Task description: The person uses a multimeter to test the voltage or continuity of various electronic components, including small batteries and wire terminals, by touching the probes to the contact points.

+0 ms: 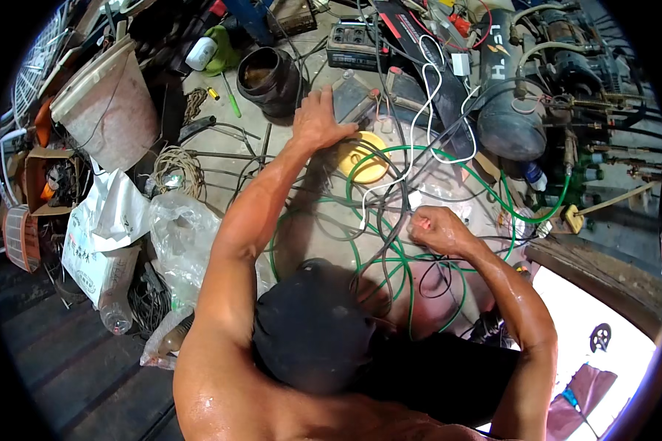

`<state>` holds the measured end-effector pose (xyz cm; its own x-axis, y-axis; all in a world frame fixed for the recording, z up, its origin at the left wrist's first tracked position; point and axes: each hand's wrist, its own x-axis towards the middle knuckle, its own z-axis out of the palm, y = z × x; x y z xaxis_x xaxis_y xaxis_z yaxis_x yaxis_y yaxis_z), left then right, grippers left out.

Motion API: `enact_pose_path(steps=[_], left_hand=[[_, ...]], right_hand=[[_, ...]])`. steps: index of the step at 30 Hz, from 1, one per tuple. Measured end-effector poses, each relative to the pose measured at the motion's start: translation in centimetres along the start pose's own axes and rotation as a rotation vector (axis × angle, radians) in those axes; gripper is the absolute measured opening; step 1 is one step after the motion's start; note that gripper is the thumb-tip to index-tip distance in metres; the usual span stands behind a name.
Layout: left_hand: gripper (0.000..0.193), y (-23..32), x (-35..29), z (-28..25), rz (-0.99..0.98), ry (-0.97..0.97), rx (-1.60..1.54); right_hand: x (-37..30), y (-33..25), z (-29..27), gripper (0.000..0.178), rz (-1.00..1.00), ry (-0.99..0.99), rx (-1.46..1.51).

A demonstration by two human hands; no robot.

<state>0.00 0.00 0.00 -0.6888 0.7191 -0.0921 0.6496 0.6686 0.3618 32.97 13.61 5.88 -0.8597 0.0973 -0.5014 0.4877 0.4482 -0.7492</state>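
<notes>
My left hand [320, 119] reaches forward with its fingers spread. The fingertips are at the near side of a dark box-shaped block [354, 99], between a black round pot [268, 82] and a round yellow plastic piece [363, 158]. Whether they press on the block I cannot tell. Closer in and to the right, my right hand [440, 229] is closed, its fingers curled beside a tangle of black cables [404, 209] and a small white piece [415, 199]. What it holds, if anything, is hidden. A green hose [401, 283] loops over the floor between my arms, and a white cord [390, 185] crosses it.
A dirty white bucket [118, 110] and plastic bags [184, 242] crowd the left. At the far right lies a dark metal cylinder tank [513, 110] with hoses. A black battery [357, 48] sits at the back. A green-handled screwdriver [232, 99] lies beyond my left arm.
</notes>
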Motion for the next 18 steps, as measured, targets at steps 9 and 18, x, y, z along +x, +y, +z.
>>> enact_pose_path(steps=[9, 18], left_hand=[[0.111, -0.4, -1.3, -0.7, 0.013, 0.046, -0.015], [0.11, -1.4, -7.9, 0.1, -0.16, 0.147, -0.07]], right_hand=[[-0.9, 0.2, -1.2, 0.022, -0.051, 0.08, -0.035], [-1.1, 1.3, -1.6, 0.028, 0.024, 0.069, -0.036]])
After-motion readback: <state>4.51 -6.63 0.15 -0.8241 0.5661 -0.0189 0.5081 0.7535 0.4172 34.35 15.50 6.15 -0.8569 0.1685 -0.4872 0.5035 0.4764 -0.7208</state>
